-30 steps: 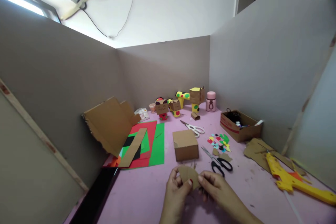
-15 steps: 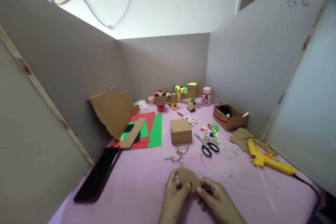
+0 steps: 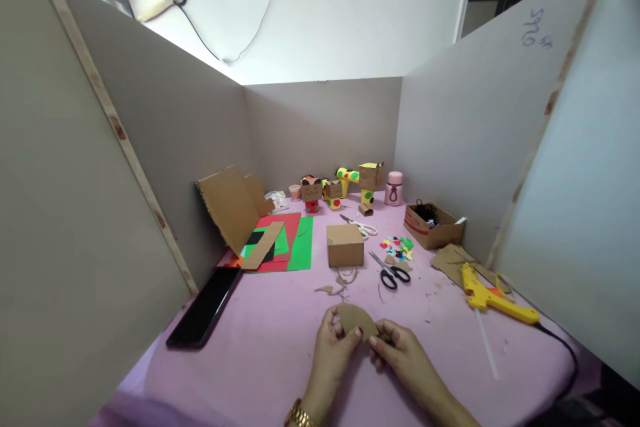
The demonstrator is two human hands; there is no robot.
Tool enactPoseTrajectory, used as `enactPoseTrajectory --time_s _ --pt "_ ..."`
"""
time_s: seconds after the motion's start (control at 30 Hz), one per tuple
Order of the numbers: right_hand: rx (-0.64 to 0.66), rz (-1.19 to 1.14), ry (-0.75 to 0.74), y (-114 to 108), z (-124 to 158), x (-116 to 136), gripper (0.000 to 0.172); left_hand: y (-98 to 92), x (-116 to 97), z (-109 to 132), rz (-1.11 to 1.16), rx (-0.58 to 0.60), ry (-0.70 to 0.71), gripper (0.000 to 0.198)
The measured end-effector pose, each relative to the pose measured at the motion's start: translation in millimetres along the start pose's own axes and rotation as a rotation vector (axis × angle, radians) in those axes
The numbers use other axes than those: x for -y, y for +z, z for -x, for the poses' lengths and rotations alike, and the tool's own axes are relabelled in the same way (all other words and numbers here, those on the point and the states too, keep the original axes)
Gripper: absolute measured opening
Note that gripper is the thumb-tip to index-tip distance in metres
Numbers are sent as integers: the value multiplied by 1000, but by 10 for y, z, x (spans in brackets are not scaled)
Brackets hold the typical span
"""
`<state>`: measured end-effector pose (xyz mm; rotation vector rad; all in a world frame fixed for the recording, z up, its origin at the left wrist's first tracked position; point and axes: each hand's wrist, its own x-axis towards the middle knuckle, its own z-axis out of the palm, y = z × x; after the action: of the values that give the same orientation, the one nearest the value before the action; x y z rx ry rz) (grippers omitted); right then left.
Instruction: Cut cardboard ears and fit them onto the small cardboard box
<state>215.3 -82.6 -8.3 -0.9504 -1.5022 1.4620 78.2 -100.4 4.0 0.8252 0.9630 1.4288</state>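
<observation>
Both hands hold a small rounded piece of brown cardboard (image 3: 356, 319) low over the pink table (image 3: 270, 340). My left hand (image 3: 334, 345) pinches its left edge, thumb on the front face. My right hand (image 3: 395, 350) grips its lower right edge with curled fingers. Cardboard scraps (image 3: 336, 288) lie just beyond the hands. Farther back stand a small cardboard box (image 3: 345, 245) and black scissors (image 3: 390, 271).
A yellow glue gun (image 3: 487, 293) with its cord lies at right, near an open carton (image 3: 433, 225). White scissors (image 3: 360, 225), coloured paper bits (image 3: 397, 245), cardboard figures (image 3: 345, 185), and a pink bottle (image 3: 395, 187) sit at the back. Coloured sheets (image 3: 285, 243), cardboard pieces (image 3: 230, 207) and a black phone (image 3: 205, 307) lie left.
The camera has pulled back and tilted, so the table's things appear smaller and farther. Both hands keep the cardboard piece between them, shifted slightly.
</observation>
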Motion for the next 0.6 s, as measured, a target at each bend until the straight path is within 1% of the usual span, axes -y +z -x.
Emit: enactPoseTrajectory --time_s 0.1,0.2,0.33,0.6 --pt "13 -1 -8 -3 3 -2 30 -5 8 -1 -2 -6 13 49" --pt "28 -6 -12 -8 3 2 34 -10 11 -8 -7 -22 32 49" --pt "36 -16 -4 -7 8 17 37 -4 8 -10 -23 -39 45 44" --pt "6 -19 17 0 -1 -1 40 17 0 13 -40 -37 47 39"
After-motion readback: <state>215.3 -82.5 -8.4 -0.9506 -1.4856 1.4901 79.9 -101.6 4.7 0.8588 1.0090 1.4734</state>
